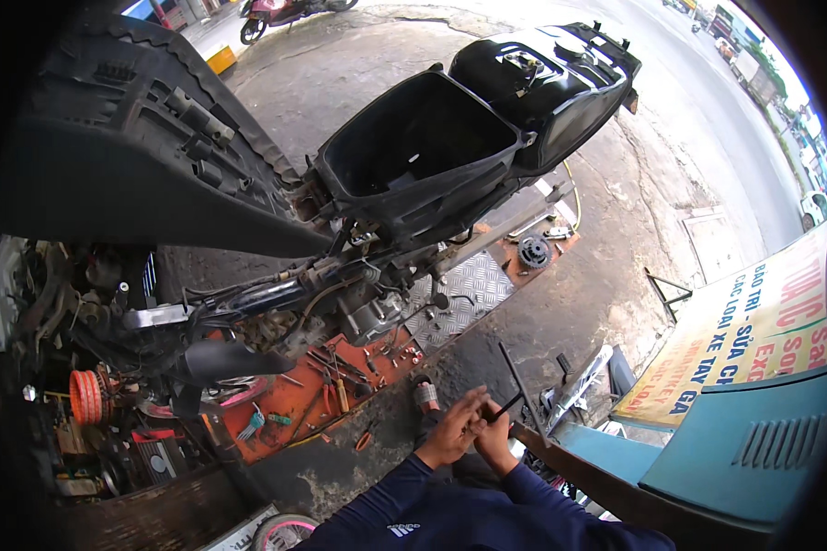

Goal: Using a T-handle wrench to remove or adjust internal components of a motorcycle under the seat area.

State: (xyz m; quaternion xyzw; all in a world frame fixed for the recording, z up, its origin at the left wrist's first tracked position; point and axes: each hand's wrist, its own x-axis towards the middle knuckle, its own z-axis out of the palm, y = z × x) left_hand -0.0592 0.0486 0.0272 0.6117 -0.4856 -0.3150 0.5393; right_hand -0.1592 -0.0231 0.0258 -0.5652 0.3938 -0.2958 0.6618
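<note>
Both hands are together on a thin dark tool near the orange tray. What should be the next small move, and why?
Probably keep the left hand steady and let the right hand go on working the thin dark tool. Both hands meet on it, close together, above the ground beside the orange tray; what sits at its tip is too small to tell.

Both arms wear long dark navy sleeves that reach to the wrists, the cloth smooth and close-fitting. The left sleeve [390, 500] bears a small white mark near the elbow, while the right sleeve [560, 505] is plain. The left hand [450, 432] and right hand [494, 439] are bare, ungloved.
</note>
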